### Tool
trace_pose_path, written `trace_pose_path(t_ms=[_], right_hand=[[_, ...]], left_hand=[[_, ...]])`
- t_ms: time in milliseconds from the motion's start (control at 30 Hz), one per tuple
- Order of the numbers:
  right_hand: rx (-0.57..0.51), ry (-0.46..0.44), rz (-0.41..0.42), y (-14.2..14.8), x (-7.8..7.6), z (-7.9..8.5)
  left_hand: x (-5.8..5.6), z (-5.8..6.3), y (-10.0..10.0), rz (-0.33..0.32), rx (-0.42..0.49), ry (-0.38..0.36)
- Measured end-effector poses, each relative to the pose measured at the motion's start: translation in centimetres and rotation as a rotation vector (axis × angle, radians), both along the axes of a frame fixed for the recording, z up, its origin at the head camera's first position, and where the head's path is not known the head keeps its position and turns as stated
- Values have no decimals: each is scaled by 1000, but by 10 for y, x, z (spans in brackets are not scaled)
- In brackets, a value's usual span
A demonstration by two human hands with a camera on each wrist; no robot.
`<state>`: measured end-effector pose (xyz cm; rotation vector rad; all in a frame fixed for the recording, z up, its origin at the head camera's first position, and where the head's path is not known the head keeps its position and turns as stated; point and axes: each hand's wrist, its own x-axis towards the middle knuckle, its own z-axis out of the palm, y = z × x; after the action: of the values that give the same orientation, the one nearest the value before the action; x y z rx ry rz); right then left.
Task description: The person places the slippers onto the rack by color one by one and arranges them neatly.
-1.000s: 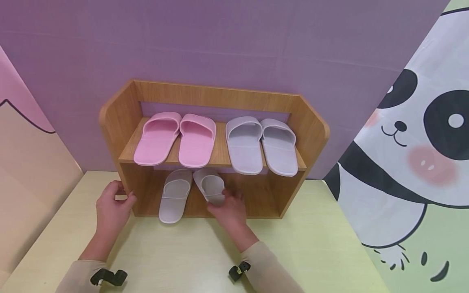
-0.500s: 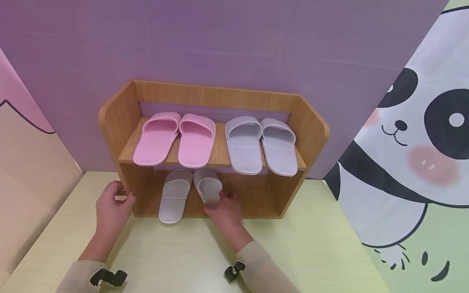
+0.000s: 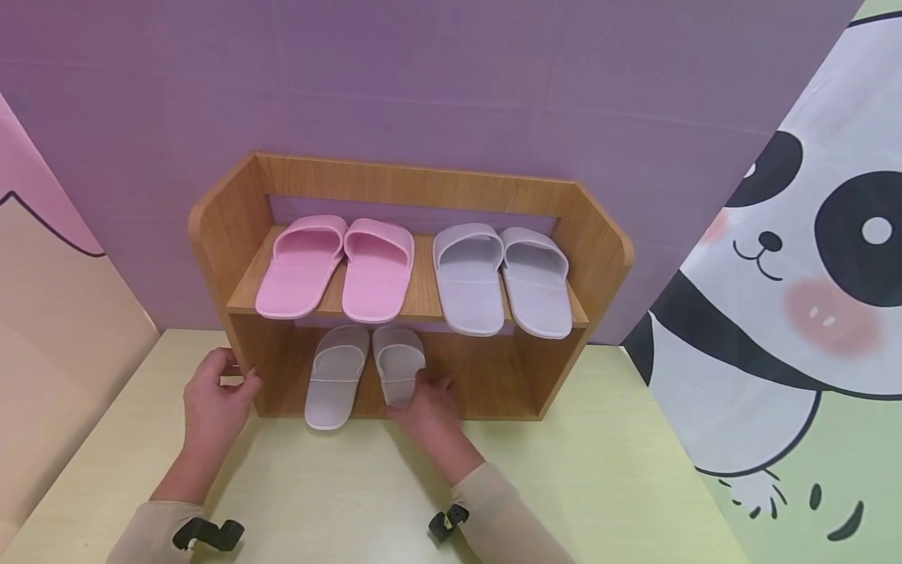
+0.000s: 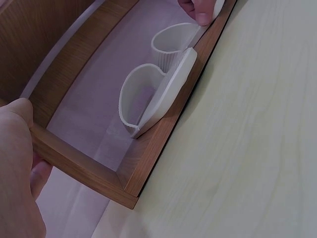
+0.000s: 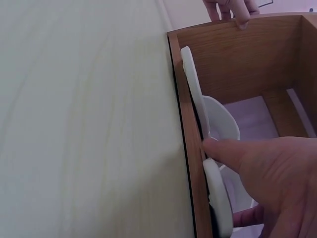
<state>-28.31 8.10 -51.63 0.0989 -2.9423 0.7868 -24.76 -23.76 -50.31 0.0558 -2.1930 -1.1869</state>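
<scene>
On the lower shelf of a wooden shoe rack [image 3: 416,182], my right hand [image 3: 431,411] holds a pale slipper [image 3: 398,362] near its heel end. In the right wrist view the thumb lies at one edge of this slipper [image 5: 218,198], fingers at the other side. Its mate, another pale slipper [image 3: 330,401], lies to the left, heel sticking out past the shelf's front edge. My left hand [image 3: 214,399] grips the front edge of the rack's left side panel, with the thumb on the inner side in the left wrist view. The right hand hides part of the held slipper.
Above, the upper shelf carries a pink pair of slippers [image 3: 373,286] at left and a lilac-grey pair of slippers [image 3: 470,294] at right. The rack stands on a light wooden table [image 3: 606,470] against a purple backdrop [image 3: 423,86]. A panda picture [image 3: 782,313] is at right.
My right hand has shifted a little left and nearer, turning its slipper from slanted to nearly straight, heel end swinging left. The left hand and the other slippers stay put.
</scene>
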Motion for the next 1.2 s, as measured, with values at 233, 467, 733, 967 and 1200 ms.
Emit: trace_pose_path(t_ms=[233, 467, 733, 967, 1200], right_hand=[[-24, -8, 56, -2, 5, -3], [-24, 2, 86, -6, 10, -1], [-30, -25, 97, -9, 10, -1], [-24, -20, 114, -10, 10, -1], [-88, -69, 111, -8, 7, -2]], left_hand=[[0, -1, 0, 7, -6, 4], [-1, -4, -1, 8, -12, 18], [-3, -5, -1, 4, -10, 37], [-2, -4, -1, 12, -5, 31], [-1, -4, -1, 8, -2, 21]])
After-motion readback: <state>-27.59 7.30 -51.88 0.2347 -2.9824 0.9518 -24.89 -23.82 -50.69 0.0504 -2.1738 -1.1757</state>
